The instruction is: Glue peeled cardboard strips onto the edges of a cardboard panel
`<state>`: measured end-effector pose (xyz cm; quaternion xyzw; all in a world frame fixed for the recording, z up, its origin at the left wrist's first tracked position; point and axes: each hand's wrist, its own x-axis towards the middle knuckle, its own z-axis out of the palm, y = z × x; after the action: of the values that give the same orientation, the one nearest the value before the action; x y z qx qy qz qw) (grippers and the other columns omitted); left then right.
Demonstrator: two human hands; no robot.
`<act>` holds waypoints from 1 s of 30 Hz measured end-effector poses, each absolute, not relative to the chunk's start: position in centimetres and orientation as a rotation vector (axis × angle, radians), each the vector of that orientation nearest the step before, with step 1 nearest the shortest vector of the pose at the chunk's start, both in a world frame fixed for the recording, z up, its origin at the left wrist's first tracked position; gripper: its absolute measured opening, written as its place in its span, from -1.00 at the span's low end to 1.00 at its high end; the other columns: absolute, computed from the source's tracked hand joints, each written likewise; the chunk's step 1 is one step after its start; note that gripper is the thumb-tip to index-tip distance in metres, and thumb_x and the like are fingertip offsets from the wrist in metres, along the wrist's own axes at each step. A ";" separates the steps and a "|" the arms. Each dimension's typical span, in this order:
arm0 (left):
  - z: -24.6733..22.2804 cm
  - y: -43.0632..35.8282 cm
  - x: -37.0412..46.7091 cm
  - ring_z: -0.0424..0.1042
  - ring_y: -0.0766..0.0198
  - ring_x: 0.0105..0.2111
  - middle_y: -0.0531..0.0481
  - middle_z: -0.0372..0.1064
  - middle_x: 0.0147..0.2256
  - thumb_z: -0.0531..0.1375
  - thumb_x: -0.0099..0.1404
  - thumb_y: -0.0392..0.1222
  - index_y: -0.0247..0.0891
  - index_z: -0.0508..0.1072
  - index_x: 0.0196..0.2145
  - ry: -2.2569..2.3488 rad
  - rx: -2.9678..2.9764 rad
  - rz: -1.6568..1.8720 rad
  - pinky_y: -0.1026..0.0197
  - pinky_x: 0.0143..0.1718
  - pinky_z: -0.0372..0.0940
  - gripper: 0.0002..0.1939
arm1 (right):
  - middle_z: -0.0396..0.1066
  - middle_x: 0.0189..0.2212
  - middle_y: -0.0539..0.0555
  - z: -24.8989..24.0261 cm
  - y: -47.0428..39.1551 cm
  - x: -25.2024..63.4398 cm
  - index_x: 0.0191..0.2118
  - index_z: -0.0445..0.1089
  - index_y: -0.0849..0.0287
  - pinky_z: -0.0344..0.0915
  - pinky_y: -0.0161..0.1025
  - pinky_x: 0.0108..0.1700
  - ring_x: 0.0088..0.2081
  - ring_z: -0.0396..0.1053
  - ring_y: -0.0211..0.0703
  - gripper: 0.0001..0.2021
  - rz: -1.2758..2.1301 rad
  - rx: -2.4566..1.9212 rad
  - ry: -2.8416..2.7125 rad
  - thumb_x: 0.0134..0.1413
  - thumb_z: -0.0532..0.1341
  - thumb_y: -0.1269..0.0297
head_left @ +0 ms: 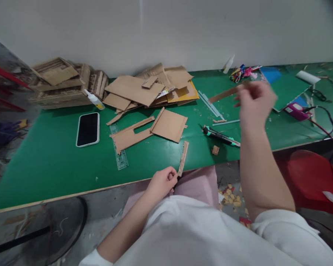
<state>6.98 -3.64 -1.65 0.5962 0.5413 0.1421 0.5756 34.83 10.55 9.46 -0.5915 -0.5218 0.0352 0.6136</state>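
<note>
My right hand (255, 101) is raised over the right part of the table, pinching one end of a thin brown cardboard strip (224, 95) that points left. Curled at the table's front edge, my left hand (164, 181) is close to the lower end of a short corrugated cardboard strip (183, 158). Whatever its fingers hold, if anything, is hidden. Beyond it lie a square cardboard piece (170, 125) and a cardboard piece with a cut-out (127, 137), which rests partly over a clear ruler (121, 159). A green and black utility knife (221, 136) lies below my right hand.
Stacked cardboard frames (63, 83) and loose cardboard sheets (135, 88) stand along the wall. A phone (88, 129), a glue bottle (94, 99), pale blue strips (211, 105) and a purple device with cables (297, 112) lie on the green table (58, 166). A red stool (316, 177) stands right.
</note>
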 end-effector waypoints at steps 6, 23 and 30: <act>-1.9 -4.3 7.0 0.29 0.39 -0.71 0.16 0.23 -0.67 0.05 0.16 -0.10 -0.23 0.26 -0.44 1.273 1.222 0.338 0.41 -0.70 0.13 -0.86 | 0.28 -0.61 -0.05 7.2 5.3 34.5 -0.48 0.33 0.20 0.17 -0.40 -0.64 -0.59 0.29 -0.34 -0.85 0.628 -1.247 -0.968 -0.13 0.25 0.23; -4.3 -6.9 7.8 0.31 0.41 -0.66 0.16 0.21 -0.62 0.09 0.14 -0.10 -0.26 0.26 -0.42 1.180 0.916 0.488 0.38 -0.61 0.22 -0.84 | 0.37 -0.47 -0.04 -0.8 -0.1 31.3 -0.48 0.39 0.11 0.33 -0.36 -0.49 -0.49 0.35 -0.33 -0.88 1.666 -0.927 -1.040 -0.20 0.34 0.29; -4.1 -6.9 7.9 0.29 0.43 -0.64 0.15 0.21 -0.60 0.10 0.14 -0.10 -0.27 0.26 -0.41 1.168 0.913 0.488 0.39 -0.59 0.21 -0.82 | 0.26 -0.56 -0.10 -0.7 -0.4 30.8 -0.58 0.25 0.10 0.25 -0.36 -0.55 -0.55 0.29 -0.33 -0.75 1.663 -0.781 -0.931 -0.29 0.37 0.26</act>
<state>7.86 -6.89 -4.08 0.4114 0.5267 0.2202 0.7105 30.82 -0.44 -0.74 -0.3251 -0.3873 0.6922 0.5149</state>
